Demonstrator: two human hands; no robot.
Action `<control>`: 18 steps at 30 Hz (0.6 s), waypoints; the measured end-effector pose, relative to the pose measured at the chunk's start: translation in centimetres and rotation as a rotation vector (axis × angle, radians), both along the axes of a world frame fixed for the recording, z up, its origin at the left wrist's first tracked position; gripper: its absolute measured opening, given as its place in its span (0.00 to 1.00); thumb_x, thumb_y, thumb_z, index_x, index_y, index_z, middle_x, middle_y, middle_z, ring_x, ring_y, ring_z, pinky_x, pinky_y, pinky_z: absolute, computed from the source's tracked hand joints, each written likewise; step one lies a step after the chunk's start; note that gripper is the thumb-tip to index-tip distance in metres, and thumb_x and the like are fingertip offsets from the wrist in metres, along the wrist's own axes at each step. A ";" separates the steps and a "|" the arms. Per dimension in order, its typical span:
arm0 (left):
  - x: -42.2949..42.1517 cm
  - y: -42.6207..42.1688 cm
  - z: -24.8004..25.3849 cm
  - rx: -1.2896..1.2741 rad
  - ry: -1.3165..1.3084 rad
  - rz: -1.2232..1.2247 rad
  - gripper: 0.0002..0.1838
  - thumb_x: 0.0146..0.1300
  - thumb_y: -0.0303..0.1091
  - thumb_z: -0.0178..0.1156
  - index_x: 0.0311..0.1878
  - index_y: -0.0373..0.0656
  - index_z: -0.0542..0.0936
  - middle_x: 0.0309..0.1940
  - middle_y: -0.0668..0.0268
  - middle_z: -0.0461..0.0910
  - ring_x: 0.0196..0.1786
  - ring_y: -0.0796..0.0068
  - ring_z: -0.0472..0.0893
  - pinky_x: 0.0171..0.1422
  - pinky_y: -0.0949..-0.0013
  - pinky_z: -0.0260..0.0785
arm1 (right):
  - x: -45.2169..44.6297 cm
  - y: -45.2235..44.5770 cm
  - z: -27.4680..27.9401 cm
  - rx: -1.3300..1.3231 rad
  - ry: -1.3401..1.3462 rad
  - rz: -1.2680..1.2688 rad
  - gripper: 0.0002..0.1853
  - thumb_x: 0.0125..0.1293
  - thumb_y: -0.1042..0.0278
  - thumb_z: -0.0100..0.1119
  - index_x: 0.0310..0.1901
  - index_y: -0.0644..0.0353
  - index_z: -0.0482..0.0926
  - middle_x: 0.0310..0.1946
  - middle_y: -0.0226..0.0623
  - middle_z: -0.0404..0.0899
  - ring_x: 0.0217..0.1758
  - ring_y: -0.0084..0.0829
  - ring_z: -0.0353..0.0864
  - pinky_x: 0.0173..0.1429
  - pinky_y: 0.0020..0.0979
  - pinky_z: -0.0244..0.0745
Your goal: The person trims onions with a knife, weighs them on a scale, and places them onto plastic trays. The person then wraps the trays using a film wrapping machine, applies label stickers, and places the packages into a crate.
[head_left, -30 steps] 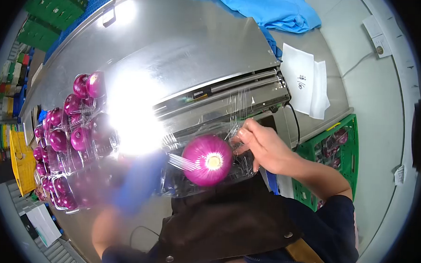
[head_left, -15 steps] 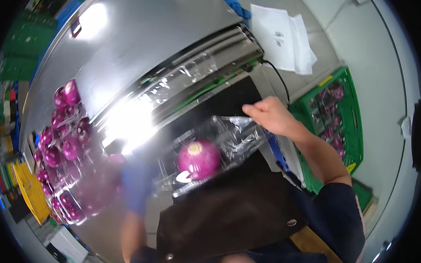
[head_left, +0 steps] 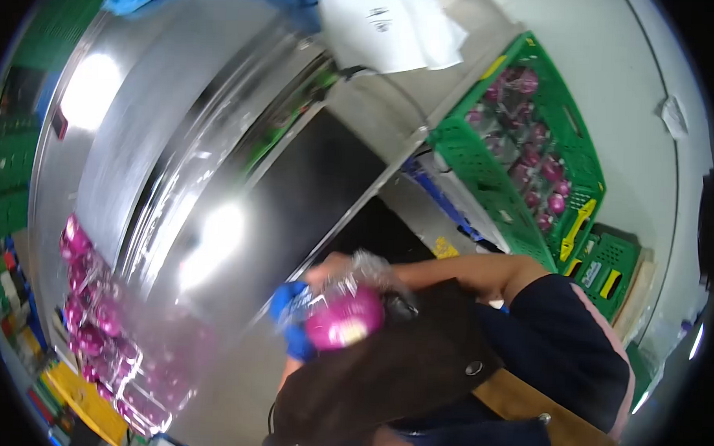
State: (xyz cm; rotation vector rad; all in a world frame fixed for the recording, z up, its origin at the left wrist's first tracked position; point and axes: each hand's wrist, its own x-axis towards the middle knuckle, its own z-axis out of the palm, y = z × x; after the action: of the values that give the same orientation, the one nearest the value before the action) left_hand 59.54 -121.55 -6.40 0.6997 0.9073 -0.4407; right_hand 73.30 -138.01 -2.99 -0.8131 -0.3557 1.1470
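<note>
A large red onion (head_left: 344, 318) in a crinkled clear plastic bag (head_left: 373, 272) is held close to my apron, its pale end tilted downward. My left hand (head_left: 293, 321), in a blue glove, closes round the onion's left side through the film. Just above, my bare right hand (head_left: 332, 271) is closed on the bag, its fingertips partly hidden and blurred. At the lower left of the steel table (head_left: 245, 380) lies a heap of several red onions (head_left: 94, 332) in clear plastic packs.
A green crate (head_left: 484, 176) with bagged red onions stands at the right. Across the table runs a long machine bar (head_left: 210, 151) beside a dark flat surface (head_left: 315, 170). White paper sheets (head_left: 391, 28) lie at the back; a yellow crate (head_left: 83, 402) is at lower left.
My right hand has come down and inward to the onion. My gloved left hand has moved right to meet it. The onion is now against the apron, and the view has turned rightward.
</note>
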 end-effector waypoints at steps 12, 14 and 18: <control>16.1 -11.5 12.2 -1.148 0.116 -0.338 0.42 0.65 0.70 0.37 0.69 0.43 0.61 0.64 0.56 0.65 0.66 0.60 0.65 0.71 0.55 0.56 | 9.1 -17.4 13.4 -0.429 -0.836 -0.316 0.26 0.69 0.45 0.52 0.49 0.67 0.74 0.36 0.51 0.79 0.46 0.51 0.79 0.52 0.44 0.72; 18.4 -13.5 12.6 -1.221 0.159 -0.368 0.45 0.64 0.72 0.35 0.71 0.43 0.59 0.67 0.55 0.64 0.68 0.59 0.64 0.73 0.54 0.54 | 8.4 -18.7 16.9 -0.521 -0.887 0.064 0.37 0.68 0.45 0.55 0.64 0.72 0.62 0.59 0.57 0.71 0.63 0.51 0.72 0.64 0.40 0.68; 23.9 -19.5 12.2 -0.578 -0.056 -0.845 0.43 0.67 0.71 0.33 0.74 0.48 0.56 0.70 0.59 0.62 0.71 0.61 0.63 0.76 0.55 0.52 | 7.2 -26.5 12.9 -0.648 -0.402 -0.256 0.28 0.71 0.49 0.51 0.63 0.63 0.70 0.57 0.43 0.77 0.62 0.37 0.73 0.66 0.36 0.66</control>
State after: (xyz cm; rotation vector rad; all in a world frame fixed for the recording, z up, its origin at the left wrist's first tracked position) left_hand 83.39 -141.05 5.77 0.5234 0.3510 -1.3634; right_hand 80.54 -164.48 9.87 -1.6222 -0.1954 0.8518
